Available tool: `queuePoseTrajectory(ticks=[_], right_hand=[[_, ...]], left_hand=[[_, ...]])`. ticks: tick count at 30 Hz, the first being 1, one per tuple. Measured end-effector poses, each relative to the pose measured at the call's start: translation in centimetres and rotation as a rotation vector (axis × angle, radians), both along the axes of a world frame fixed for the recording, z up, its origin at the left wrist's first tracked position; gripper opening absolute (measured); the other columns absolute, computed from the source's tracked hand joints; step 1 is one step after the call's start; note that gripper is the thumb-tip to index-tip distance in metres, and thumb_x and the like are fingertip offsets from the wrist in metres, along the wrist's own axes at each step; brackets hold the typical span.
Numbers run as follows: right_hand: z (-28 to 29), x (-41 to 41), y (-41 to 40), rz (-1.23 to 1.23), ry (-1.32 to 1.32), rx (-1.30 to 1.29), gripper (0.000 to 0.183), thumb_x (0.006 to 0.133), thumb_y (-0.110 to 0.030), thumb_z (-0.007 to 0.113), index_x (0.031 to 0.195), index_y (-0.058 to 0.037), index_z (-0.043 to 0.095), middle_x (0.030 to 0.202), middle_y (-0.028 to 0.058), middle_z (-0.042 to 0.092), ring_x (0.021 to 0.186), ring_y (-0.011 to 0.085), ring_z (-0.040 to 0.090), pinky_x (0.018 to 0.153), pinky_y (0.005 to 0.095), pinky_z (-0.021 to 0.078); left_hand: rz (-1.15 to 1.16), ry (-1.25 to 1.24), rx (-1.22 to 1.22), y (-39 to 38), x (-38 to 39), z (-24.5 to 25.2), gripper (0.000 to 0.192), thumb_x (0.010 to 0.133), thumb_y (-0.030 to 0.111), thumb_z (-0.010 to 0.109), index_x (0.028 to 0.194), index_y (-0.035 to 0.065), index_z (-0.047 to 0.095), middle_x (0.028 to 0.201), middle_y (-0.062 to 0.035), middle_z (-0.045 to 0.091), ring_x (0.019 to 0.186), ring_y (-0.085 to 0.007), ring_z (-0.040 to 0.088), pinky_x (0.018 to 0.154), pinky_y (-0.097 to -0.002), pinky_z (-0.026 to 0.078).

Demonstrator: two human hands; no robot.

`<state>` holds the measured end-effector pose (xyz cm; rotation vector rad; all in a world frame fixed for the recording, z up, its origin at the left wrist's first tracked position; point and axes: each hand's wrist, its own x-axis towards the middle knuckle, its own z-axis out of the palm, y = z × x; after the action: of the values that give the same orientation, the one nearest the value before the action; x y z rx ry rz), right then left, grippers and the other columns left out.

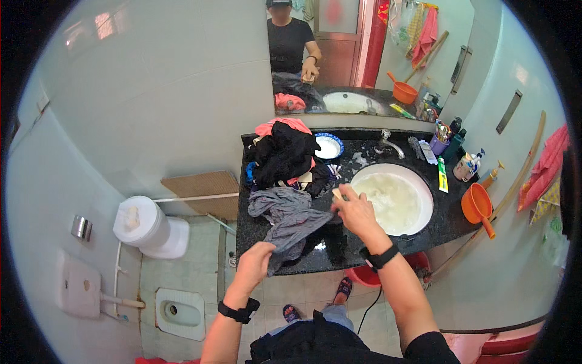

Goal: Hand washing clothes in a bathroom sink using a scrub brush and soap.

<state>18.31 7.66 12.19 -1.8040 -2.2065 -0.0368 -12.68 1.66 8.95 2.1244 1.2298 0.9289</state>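
Note:
My left hand [253, 266] pinches the edge of a wet grey garment [291, 218] at the counter's front edge. The cloth spreads across the black stone counter [336, 250]. My right hand [357, 211] is over the cloth's right end, beside the basin, gripping a small pale block [337, 194]. My fingers cover most of the block, so whether it is soap or a brush cannot be told. Cloudy, sudsy water [391, 200] stands in the white washbasin [426, 200]. Behind the grey garment, a heap of dark and coral clothes [286, 152] is piled up.
A blue-rimmed bowl [329, 145] with white contents sits behind the basin, left of the faucet [392, 144]. Toothpaste [442, 175], pump bottles [470, 164] and an orange dipper [477, 204] line the right side. Below stands a red bucket [363, 275]. A mirror [345, 59] hangs above.

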Motion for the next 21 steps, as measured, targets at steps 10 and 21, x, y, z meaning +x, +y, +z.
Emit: queuePoseTrajectory(ticks=[10, 21], right_hand=[[-9.8, -9.8, -4.6, 0.64, 0.109, 0.078, 0.053, 0.081, -0.013, 0.06, 0.132, -0.0147, 0.049, 0.136, 0.0155, 0.047, 0.114, 0.0364, 0.055, 0.085, 0.0487, 0.047], [-9.8, -9.8, -2.7, 0.528, 0.024, 0.068, 0.057, 0.079, -0.008, 0.057, 0.134, -0.0166, 0.047, 0.13, 0.0149, 0.051, 0.109, 0.0367, 0.056, 0.082, 0.0459, 0.0498]], left_hand=[[-0.021, 0.202, 0.006, -2.0, -1.4, -8.1, 0.033, 0.076, -0.001, 0.059, 0.103, 0.0108, 0.074, 0.113, -0.0117, 0.068, 0.103, -0.0289, 0.062, 0.091, -0.0377, 0.048], [0.025, 0.17, -0.042, -2.7, -0.9, -5.9, 0.033, 0.072, 0.005, 0.073, 0.104, 0.0122, 0.073, 0.106, -0.0094, 0.069, 0.103, -0.028, 0.06, 0.092, -0.0387, 0.046]])
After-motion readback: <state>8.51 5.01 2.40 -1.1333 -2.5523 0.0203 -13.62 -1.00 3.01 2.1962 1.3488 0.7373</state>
